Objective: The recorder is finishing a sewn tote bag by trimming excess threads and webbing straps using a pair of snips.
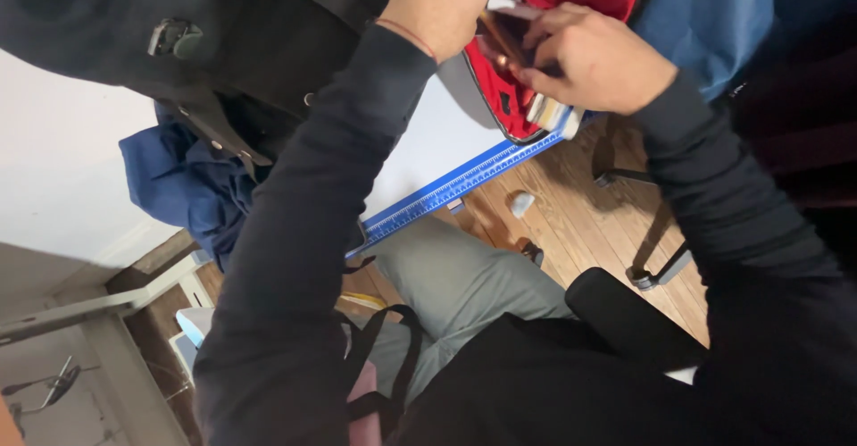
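Black sleeves lead up to the pouch (500, 89): left hand (439, 4) steadies its rim, fingers curled there, while the right hand (596, 58) pinches a dark flat thing (511, 35), best eased straight past the zip.

The top edge cuts off the knuckles and fingers of my left hand (439, 4), so I cannot tell what it grips, and my right hand (594, 58) covers most of the small dark thing (507, 35) it pinches, which is too blurred to name. The red case (500, 98) runs out of view at the top, and its inside is mostly hidden behind my hands. The black bag (232, 35) is also cropped by the upper edge.
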